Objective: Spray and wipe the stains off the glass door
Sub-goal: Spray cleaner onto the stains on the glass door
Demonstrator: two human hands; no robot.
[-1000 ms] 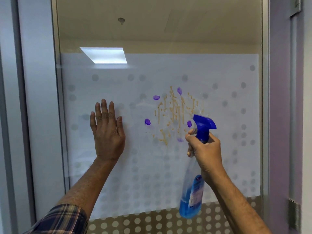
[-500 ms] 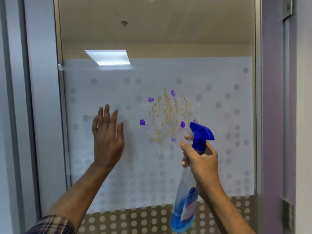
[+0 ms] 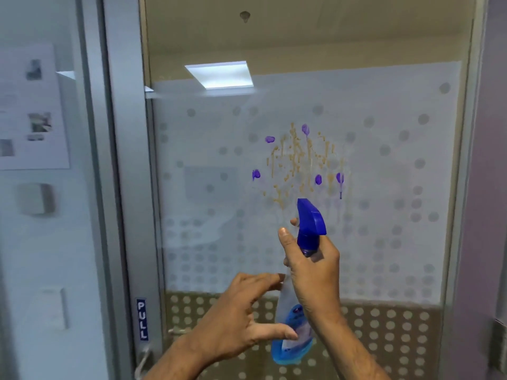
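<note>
The glass door has a frosted, dotted film. Brownish drip stains and several purple blots sit at its middle. My right hand grips the neck of a clear spray bottle with a blue trigger head and blue liquid at the bottom, held upright just below the stains. My left hand is off the glass, fingers spread, its fingertips and thumb at the lower body of the bottle; I cannot tell if it grips it.
A grey metal door frame runs down the left with a blue PULL label and a handle below it. A paper notice hangs on the left wall. A purple wall bounds the right.
My left hand has come off the glass and dropped down to the bottle's lower body. The bottle has shifted left, under the stains. The view has shifted left and closer.
</note>
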